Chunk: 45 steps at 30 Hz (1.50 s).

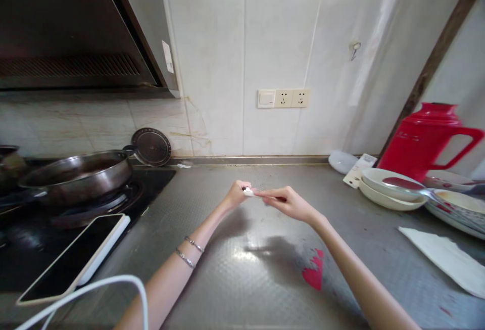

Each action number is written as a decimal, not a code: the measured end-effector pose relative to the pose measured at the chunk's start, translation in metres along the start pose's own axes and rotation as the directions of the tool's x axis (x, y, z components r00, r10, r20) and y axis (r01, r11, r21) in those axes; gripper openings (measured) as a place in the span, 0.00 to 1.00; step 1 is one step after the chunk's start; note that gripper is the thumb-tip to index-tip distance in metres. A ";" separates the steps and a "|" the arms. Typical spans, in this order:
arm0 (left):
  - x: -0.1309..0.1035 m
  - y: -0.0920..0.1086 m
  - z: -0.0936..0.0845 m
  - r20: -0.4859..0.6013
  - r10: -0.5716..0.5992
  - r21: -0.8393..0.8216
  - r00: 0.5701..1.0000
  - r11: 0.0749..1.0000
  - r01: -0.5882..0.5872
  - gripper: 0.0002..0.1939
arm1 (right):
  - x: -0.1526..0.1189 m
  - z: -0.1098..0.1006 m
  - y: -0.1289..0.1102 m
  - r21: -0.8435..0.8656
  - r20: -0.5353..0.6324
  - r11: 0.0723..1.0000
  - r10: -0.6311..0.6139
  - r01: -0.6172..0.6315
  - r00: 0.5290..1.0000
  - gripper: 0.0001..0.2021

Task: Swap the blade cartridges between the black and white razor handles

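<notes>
Above the middle of the steel counter (227, 279), my left hand (237, 193) is closed round a small white piece (248, 192). It looks soft, like crumpled tissue, but is too small to name surely. My right hand (286, 202) comes in from the right with its index finger reaching to the same white piece. Its fingertips appear to pinch the piece's near end, and the other fingers are curled under. Both hands are raised off the counter, their shadows falling below. Two bracelets (185, 258) circle my left wrist.
Left, a steel pan (87, 168) sits on the black hob (22, 254), beside a phone (71, 259) and a white cable (125, 279). Right, stacked bowls (390, 196), a red thermos (420, 143) and a white paper sheet (447, 259). A red patch (315, 272) marks the counter.
</notes>
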State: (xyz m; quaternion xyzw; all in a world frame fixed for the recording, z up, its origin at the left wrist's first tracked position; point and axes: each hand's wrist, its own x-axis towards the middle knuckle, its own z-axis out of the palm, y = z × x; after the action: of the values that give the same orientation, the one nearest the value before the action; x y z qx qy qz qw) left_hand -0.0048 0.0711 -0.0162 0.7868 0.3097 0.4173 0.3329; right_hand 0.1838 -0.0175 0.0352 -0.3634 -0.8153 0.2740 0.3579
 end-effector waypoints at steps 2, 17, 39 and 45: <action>0.000 -0.002 0.000 -0.005 -0.009 0.000 1.000 1.000 0.009 0.22 | -0.001 0.002 0.002 -0.023 0.023 1.000 -0.020 0.021 1.000 0.19; -0.005 -0.006 0.004 0.002 -0.028 -0.005 1.000 1.000 0.028 0.21 | -0.006 0.010 0.011 -0.114 0.014 0.992 -0.059 0.060 0.998 0.18; -0.003 -0.001 0.004 -0.069 -0.105 -0.144 0.992 0.985 0.095 0.22 | -0.006 0.012 0.017 -0.090 -0.075 0.996 -0.025 0.018 0.997 0.20; -0.002 0.000 0.005 -0.177 -0.281 -0.265 0.943 0.937 0.229 0.23 | -0.005 0.010 0.012 -0.045 -0.009 0.999 -0.025 0.025 1.000 0.20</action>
State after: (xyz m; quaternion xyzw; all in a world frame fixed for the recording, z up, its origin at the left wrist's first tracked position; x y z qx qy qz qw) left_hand -0.0009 0.0683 -0.0188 0.6445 0.3902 0.4862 0.4426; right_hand 0.1834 -0.0158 0.0187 -0.3623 -0.8240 0.2495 0.3570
